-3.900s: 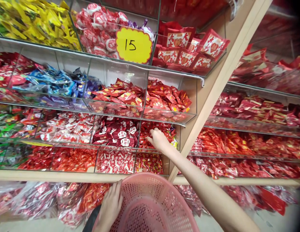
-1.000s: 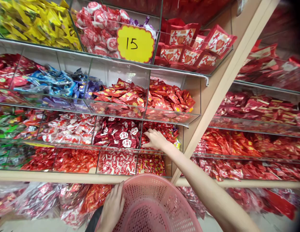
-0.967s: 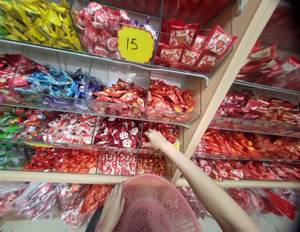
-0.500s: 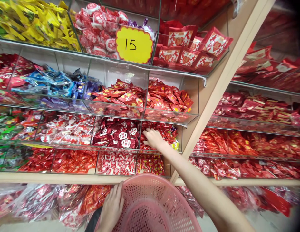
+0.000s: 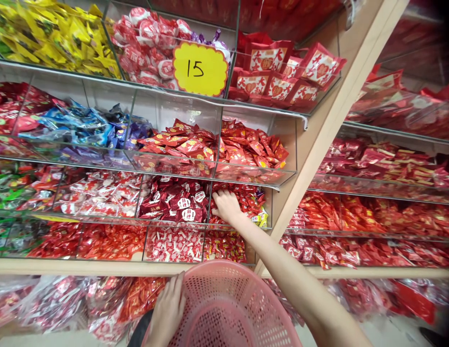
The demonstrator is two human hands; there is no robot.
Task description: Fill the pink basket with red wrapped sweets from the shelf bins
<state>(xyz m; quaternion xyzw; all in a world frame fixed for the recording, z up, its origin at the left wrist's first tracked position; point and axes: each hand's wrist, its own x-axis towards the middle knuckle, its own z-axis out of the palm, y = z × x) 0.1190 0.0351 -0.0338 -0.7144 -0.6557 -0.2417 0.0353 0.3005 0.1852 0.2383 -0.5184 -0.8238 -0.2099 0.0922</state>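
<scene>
My left hand (image 5: 169, 304) grips the left rim of a pink plastic basket (image 5: 242, 282) with a perforated wall, fingers over its edge. The basket is at the bottom middle, and no contents show in the visible part. My right hand (image 5: 226, 207) reaches into a clear compartment of small red wrapped candies (image 5: 248, 197). Its fingers are curled down among them, and what they hold, if anything, is hidden. Dark red candy packets (image 5: 173, 200) fill the compartment just left of that hand.
Clear acrylic bins rise in rows, with red packets (image 5: 253, 144) above my right hand. A yellow price sign (image 5: 200, 69) reads 15. A slanting wooden post (image 5: 329, 130) stands at right. Plastic bags of candy (image 5: 50, 301) lie under the wooden ledge (image 5: 83, 266).
My right hand has shifted slightly left and up within the candy compartment. The left hand and the basket stay put.
</scene>
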